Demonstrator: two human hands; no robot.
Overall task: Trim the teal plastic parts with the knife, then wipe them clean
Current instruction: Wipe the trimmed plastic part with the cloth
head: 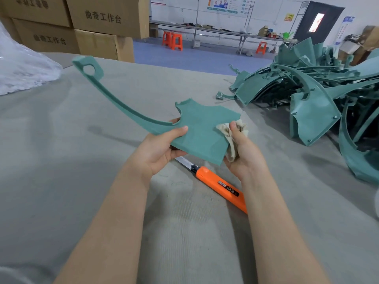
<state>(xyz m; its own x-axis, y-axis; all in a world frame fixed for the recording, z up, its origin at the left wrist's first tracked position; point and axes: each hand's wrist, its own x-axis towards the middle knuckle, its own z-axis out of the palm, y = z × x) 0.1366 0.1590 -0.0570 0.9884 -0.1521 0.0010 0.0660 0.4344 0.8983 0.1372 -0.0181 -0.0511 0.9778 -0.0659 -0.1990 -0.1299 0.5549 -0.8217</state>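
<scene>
Teal plastic part (pixel 202 130) is up off the grey table (pixel 61 160), held between both hands. Left hand (pixel 162 148) grips its near-left edge, thumb on top, steadying it flat. Right hand (pixel 240 148) pinches a grubby rag (pixel 229 132) over the right edge, looks like the wiping stage. Orange utility knife (pixel 221 187) lies parked underneath, blade out. Pile of teal parts (pixel 320 95) waits at the right.

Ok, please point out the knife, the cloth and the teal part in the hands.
knife (pixel 220 186), head view, on its orange handle.
cloth (pixel 223 129), head view, on its upper fold.
teal part (pixel 203 128), head view, on its flat wide panel.
</scene>
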